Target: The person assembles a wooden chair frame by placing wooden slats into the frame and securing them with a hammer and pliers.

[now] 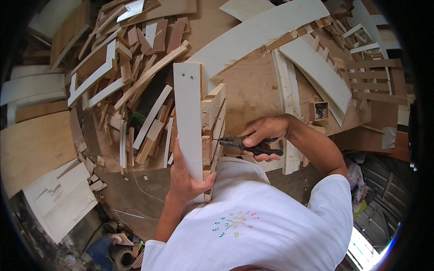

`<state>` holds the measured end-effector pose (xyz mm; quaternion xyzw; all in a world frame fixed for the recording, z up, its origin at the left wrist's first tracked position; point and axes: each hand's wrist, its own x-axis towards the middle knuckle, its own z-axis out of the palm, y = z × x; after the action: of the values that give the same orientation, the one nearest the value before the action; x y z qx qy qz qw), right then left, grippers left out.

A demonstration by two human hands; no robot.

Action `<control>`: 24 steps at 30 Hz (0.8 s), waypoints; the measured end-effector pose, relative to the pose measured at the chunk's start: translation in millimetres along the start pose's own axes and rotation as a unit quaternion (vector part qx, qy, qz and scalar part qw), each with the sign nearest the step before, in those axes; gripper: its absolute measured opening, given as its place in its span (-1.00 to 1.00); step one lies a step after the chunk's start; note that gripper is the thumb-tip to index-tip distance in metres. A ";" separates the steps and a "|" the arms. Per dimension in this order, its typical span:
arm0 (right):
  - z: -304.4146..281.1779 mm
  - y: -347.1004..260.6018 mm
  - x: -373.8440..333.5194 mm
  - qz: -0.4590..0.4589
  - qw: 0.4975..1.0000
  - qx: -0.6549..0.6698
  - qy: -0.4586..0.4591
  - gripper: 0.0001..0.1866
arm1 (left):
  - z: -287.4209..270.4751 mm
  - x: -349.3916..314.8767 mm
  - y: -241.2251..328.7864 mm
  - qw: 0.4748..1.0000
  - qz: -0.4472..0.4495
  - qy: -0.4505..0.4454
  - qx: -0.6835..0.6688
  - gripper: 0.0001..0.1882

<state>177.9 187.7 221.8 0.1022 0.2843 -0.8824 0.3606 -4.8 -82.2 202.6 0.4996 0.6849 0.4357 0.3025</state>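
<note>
My left hand (184, 178) grips the near end of a long white wooden board (188, 113), which stands on its side against my front. Raw wood blocks (206, 149) line its right side, and a few nails (217, 118) stick out of them. Wrapped around the dark handles of a pair of pliers (233, 142) is my right hand (263, 135). The jaws point left, at a nail beside the blocks; whether they pinch it I cannot tell.
Loose wood offcuts (147, 67) are heaped on the left. Beyond the held board lies a wide curved white panel (253, 36) on the brown worktable (246, 97). To the right are another white panel (318, 74) and a small open box (319, 116) with dark bits inside.
</note>
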 end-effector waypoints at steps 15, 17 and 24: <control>-17.3 7.5 0.3 0.011 0.997 0.063 -0.050 -0.56 | 4.2 1.8 3.5 1.000 0.002 0.004 -0.014 0.32; -18.3 9.6 1.0 0.006 0.996 0.064 -0.056 -0.56 | 4.5 0.0 3.2 1.000 -0.009 0.001 -0.018 0.33; -27.8 15.4 6.8 0.004 0.994 0.058 -0.096 -0.56 | 5.6 -0.2 0.4 1.000 -0.001 0.013 -0.008 0.32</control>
<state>183.1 190.9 189.8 0.0391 0.1960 -0.9016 0.3835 0.2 -80.7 200.4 0.4905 0.6857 0.4472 0.2987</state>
